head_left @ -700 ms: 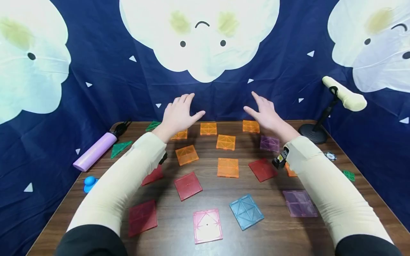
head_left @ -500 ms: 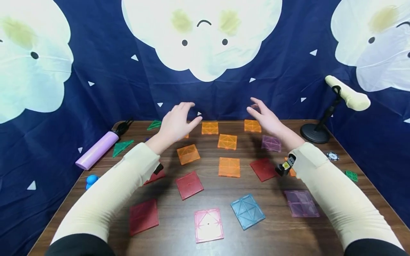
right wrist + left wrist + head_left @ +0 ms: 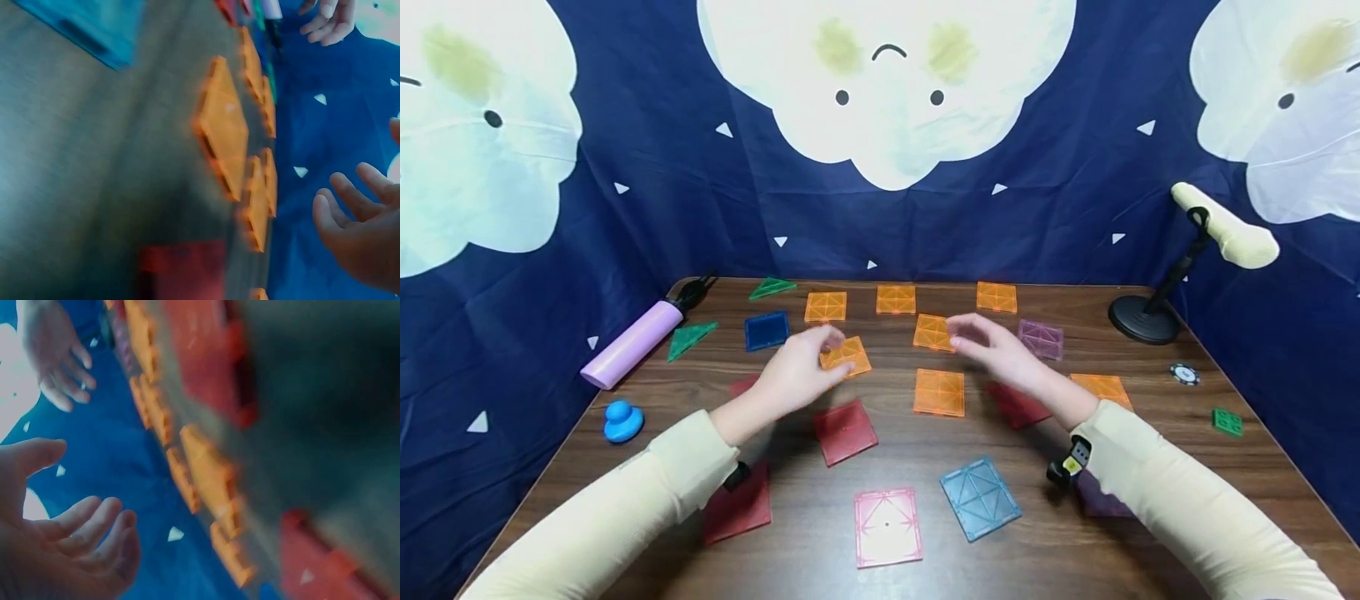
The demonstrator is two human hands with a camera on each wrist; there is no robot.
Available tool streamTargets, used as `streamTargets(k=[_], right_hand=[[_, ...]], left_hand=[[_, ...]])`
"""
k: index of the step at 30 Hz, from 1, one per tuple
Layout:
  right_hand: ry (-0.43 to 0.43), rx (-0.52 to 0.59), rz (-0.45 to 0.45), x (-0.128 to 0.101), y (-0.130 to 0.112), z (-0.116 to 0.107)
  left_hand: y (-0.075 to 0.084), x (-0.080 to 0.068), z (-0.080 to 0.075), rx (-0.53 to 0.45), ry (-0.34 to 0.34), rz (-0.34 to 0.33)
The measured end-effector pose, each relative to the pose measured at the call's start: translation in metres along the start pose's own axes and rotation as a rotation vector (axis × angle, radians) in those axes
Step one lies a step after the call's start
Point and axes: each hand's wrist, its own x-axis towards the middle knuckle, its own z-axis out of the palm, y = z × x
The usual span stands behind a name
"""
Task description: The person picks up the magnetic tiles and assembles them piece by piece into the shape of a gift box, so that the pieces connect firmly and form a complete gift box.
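Note:
My left hand [image 3: 796, 372] hovers with loosely bent fingers and nothing in it, overlapping an orange square magnetic tile [image 3: 853, 358] in the head view. Across from it, my right hand [image 3: 1000, 350] is likewise bare, its fingertips over the edge of another orange tile [image 3: 931, 332]. Between the hands lies an orange tile [image 3: 939, 392]. A red tile [image 3: 846, 432] sits nearer, and a second red one [image 3: 1017, 406] is partly hidden beneath the right hand. In the left wrist view the left hand's fingers [image 3: 94, 525] are apart from the tiles; the right wrist view shows the right fingers [image 3: 350, 200] apart too.
Pink [image 3: 887, 527] and teal [image 3: 981, 497] tiles lie in front. A dark blue tile [image 3: 767, 331], green triangles [image 3: 690, 340], a lilac cylinder [image 3: 634, 343] and a blue toy [image 3: 622, 422] sit left. Rightward are a black stand [image 3: 1144, 319], a chip [image 3: 1184, 374] and a green brick [image 3: 1227, 421].
Both hands have come down from in front of the curtain to over the tiles, drawing back towards me. The dark blue tile and the blue toy now show fully.

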Motion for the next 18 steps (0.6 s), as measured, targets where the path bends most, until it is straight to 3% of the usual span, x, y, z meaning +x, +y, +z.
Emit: streamTargets(k=[3, 9, 13, 18], right_hand=[[-0.049, -0.048, -0.006, -0.005, 0.006, 0.01], [-0.127, -0.188, -0.021, -0.011, 0.019, 0.021], [-0.189, -0.338, -0.044, -0.014, 0.024, 0.025], [-0.244, -0.484, -0.045, -0.016, 0.027, 0.029]], left_hand=[[-0.002, -0.015, 0.012, 0.039, -0.078, 0.004], [0.002, -0.039, 0.03, 0.255, -0.298, 0.0], [0.005, -0.046, 0.037, 0.289, -0.316, 0.06], [0.006, -0.041, 0.042, 0.282, -0.343, 0.173]])
